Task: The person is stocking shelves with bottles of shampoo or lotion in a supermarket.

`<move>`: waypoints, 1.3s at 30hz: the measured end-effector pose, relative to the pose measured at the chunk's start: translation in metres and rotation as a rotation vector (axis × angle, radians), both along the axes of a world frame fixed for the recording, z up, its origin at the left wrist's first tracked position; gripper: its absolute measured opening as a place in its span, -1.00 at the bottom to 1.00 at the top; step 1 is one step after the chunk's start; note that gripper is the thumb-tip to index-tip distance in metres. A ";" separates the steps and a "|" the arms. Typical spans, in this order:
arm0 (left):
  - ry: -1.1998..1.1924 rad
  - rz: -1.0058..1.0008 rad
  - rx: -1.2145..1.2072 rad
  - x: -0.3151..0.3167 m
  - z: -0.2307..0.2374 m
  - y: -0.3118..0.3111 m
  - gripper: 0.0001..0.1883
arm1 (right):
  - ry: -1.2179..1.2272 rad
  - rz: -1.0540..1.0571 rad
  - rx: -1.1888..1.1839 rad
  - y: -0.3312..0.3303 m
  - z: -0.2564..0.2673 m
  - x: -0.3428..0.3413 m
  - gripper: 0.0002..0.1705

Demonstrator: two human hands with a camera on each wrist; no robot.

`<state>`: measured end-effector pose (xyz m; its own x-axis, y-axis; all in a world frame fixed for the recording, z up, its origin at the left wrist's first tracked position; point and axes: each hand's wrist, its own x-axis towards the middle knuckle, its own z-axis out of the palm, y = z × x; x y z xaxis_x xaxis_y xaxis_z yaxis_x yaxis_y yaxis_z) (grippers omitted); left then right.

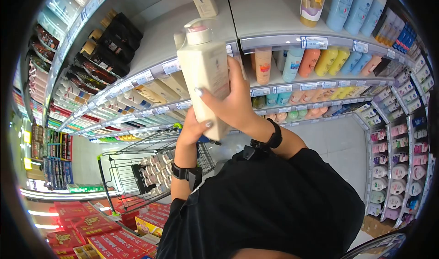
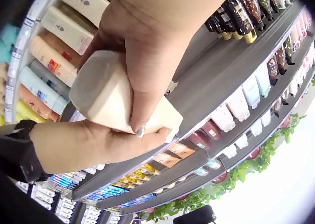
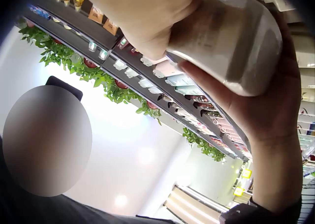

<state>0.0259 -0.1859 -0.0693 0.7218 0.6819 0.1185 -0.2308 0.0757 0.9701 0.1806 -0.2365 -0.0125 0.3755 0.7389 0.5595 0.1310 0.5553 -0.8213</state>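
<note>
A cream-coloured, angular pump bottle (image 1: 201, 71) is held up in both hands before the shelf, tilted, with a clear cover over its pump head. My right hand (image 1: 237, 99) grips its side, thumb across the front and fingers behind. Lower down, my left hand (image 1: 191, 130) holds it around the base, thumb on the near face. In the left wrist view the bottle's flat base (image 2: 93, 79) faces the camera, and the left thumb presses along its side. From the right wrist, the bottle (image 3: 231, 42) shows small print, with the left palm (image 3: 261, 106) under its bottom end.
Shelves of bottles stand ahead, including a similar cream bottle (image 1: 201, 0) on the upper shelf and coloured bottles (image 1: 310, 61) below. A wire shopping cart (image 1: 119, 172) is at the left, near red boxes (image 1: 114, 243). More shelving (image 1: 398, 167) lines the right side.
</note>
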 end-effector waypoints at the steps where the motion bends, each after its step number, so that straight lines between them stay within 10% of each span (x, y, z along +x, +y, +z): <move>1: -0.063 -0.030 -0.029 0.001 0.003 -0.004 -0.11 | 0.093 0.111 0.032 -0.001 0.000 0.000 -0.21; 7: -0.348 -0.245 -0.262 0.005 0.014 -0.034 -0.11 | 0.193 0.480 0.124 -0.006 0.000 0.002 0.05; 39: -0.591 -0.585 -0.620 0.021 -0.006 -0.034 -0.24 | 0.108 0.320 0.095 -0.006 -0.006 0.001 0.01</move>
